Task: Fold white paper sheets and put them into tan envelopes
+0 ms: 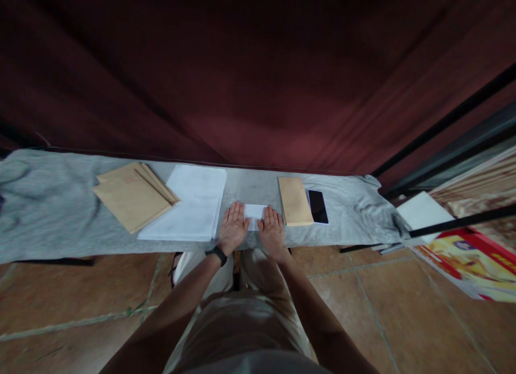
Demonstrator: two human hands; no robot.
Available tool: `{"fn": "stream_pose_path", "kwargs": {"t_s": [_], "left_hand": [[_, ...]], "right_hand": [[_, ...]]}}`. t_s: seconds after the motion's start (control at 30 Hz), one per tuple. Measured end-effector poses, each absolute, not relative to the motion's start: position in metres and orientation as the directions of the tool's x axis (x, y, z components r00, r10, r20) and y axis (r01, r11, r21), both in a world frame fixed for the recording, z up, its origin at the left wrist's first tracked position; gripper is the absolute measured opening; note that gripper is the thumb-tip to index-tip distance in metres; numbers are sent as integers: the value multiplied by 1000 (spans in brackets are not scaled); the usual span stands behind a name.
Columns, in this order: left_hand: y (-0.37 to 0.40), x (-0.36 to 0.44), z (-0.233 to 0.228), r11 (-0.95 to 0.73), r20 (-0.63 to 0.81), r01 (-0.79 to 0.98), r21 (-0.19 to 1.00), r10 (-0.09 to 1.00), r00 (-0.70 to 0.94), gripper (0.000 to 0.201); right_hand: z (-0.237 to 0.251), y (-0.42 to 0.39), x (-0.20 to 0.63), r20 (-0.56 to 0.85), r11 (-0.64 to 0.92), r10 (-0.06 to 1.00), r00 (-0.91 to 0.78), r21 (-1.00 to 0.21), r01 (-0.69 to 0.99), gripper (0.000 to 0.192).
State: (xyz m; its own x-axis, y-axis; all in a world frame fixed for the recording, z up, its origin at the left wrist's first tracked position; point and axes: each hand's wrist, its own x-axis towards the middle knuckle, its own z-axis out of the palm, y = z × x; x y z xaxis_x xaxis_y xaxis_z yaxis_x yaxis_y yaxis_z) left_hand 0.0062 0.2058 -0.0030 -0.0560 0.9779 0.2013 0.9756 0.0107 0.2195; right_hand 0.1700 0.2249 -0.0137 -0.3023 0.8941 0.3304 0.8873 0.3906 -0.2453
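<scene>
A small folded sheet of white paper (pixel 255 211) lies on the grey cloth between my two hands. My left hand (pixel 233 227) rests flat on its left side, fingers stretched out, palm down. On its right side my right hand (pixel 272 230) lies flat in the same way, fingers extended. Both hands cover the paper's side edges. Left of my left hand is a stack of white paper sheets (pixel 193 205). A brown envelope (pixel 295 201) lies just right of my right hand.
Several brown envelopes (pixel 135 199) overlap the white stack's left side. A dark-screened phone (pixel 318 207) lies beside the right envelope. Grey cloth (pixel 52 202) covers the narrow table. A dark red curtain (pixel 258 94) hangs behind. Black metal bars (pixel 463 221) and a colourful box (pixel 471 261) are at right.
</scene>
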Motion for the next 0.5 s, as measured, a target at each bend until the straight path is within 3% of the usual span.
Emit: {"fn": "stream_pose_path", "kwargs": {"t_s": [0.3, 0.5], "left_hand": [[205, 7, 1, 15, 162, 977, 211, 986, -50, 75], [206, 8, 0, 6, 167, 973, 229, 985, -45, 67]], "right_hand": [[-16, 220, 173, 333, 352, 904, -266, -231, 907, 56], [-10, 217, 173, 327, 332, 914, -240, -262, 906, 54]]}}
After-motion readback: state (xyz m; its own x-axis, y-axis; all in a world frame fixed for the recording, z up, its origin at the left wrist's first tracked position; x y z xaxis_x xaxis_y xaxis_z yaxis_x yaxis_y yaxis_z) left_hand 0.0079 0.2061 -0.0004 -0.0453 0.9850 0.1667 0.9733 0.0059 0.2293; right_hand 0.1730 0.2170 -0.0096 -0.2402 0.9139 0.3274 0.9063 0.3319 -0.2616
